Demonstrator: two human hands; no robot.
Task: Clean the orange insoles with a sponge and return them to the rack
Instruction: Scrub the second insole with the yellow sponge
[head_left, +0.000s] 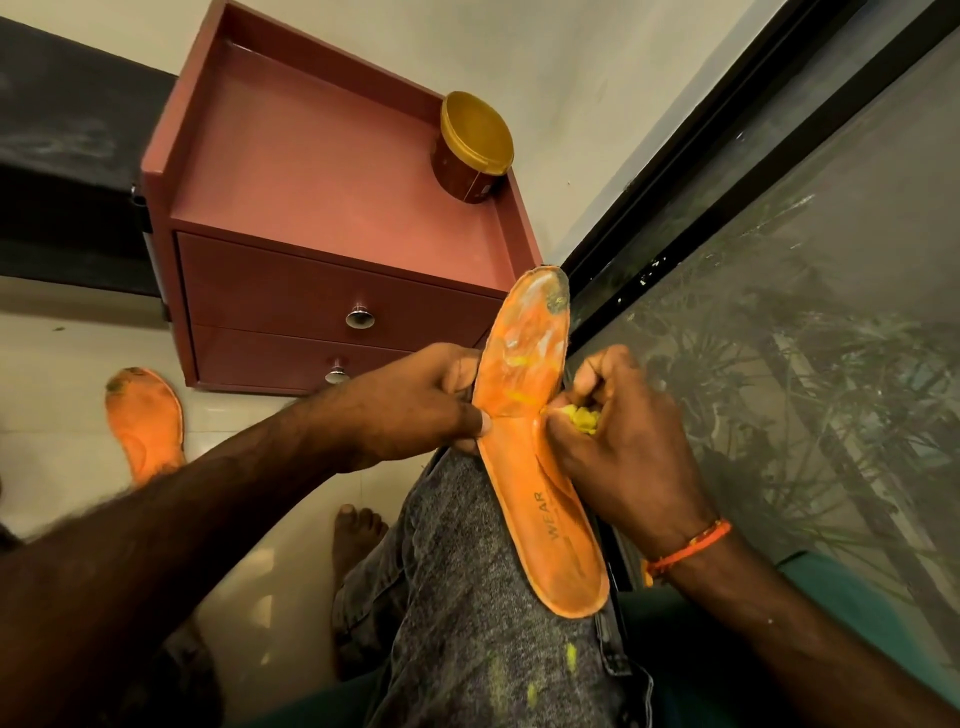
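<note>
A long orange insole (524, 415) lies lengthwise along the person's raised knee, its heel end toward the camera and its rounded toe end pointing up toward the cabinet. Its surface looks smooth and wet, streaked with whitish foam in the forefoot; a dark, grimy patch sits at the toe tip, and the word "WEAR" is printed near the heel. The edges curl up slightly, giving it a shallow, dished shape.

The left hand (415, 405) grips the insole's left edge at mid-length, thumb on the top face and fingers curled under. The right hand (618, 441) is bunched around a yellow sponge (579, 418) — soft and crumpled, only a small part showing between the fingers — and presses it against the insole's right edge. Both forearms reach in from the lower corners, the right wrist wearing an orange thread band (685, 551).

A second orange insole (145, 421) lies flat on the pale tiled floor (62, 364) at the left, well apart, partly hidden behind the left forearm. The knee is clothed in grey speckled denim (467, 597) flecked with yellow. Behind stands a reddish-brown cabinet (322, 223) with two drawers and metal knobs — a round brown tub with a gold lid (472, 145) rests on its top. A bare foot (358, 530) rests on the floor.
</note>
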